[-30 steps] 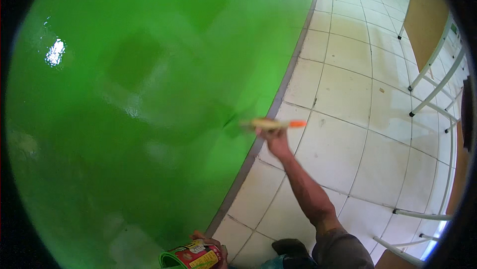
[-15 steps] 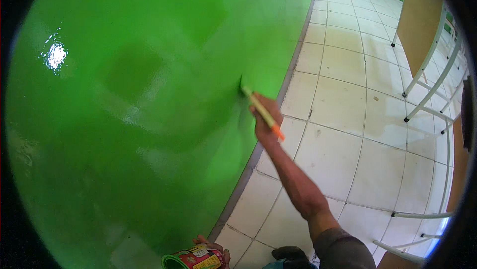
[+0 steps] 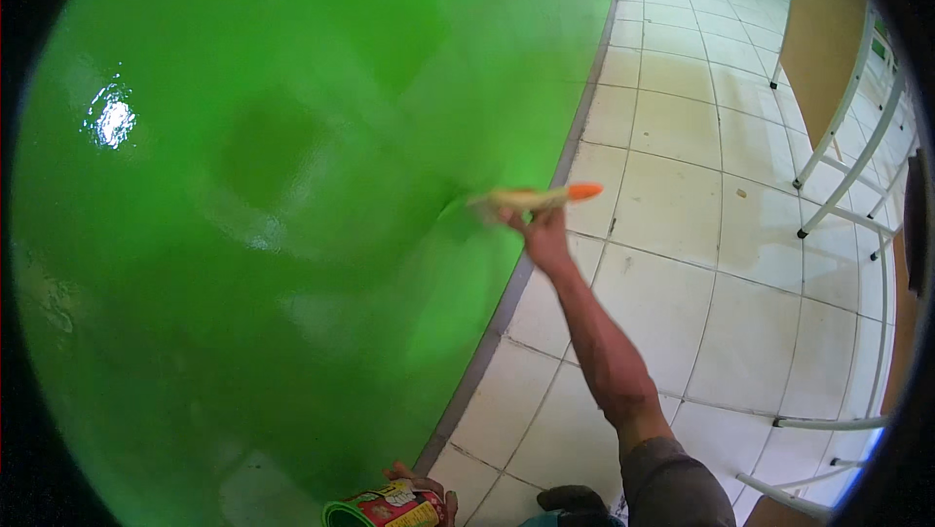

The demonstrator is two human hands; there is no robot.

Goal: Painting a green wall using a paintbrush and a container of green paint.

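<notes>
My right hand (image 3: 542, 231) grips a paintbrush (image 3: 534, 200) by its pale handle, which ends in an orange tip pointing right. The bristle end is smeared by motion and lies against or very near the green wall (image 3: 370, 264), low down by its bottom edge. At the lower edge, my left hand (image 3: 429, 486) is wrapped round a red and yellow paint can (image 3: 390, 509) with a green-coated rim. The can is tilted toward the wall, and what is inside it hardly shows. Wet-looking glare marks parts of the wall.
White floor tiles (image 3: 662, 196) run along the wall beside a narrow grey strip (image 3: 487, 342). To the right stand chairs or desks with white metal legs (image 3: 845, 186) and a tan wooden panel (image 3: 828, 30). A dark shoe (image 3: 573, 498) shows at the bottom.
The paintbrush has swung from a steep slant to nearly level, its orange end now pointing right. My right hand has shifted slightly down. The left hand and can stay nearly in place.
</notes>
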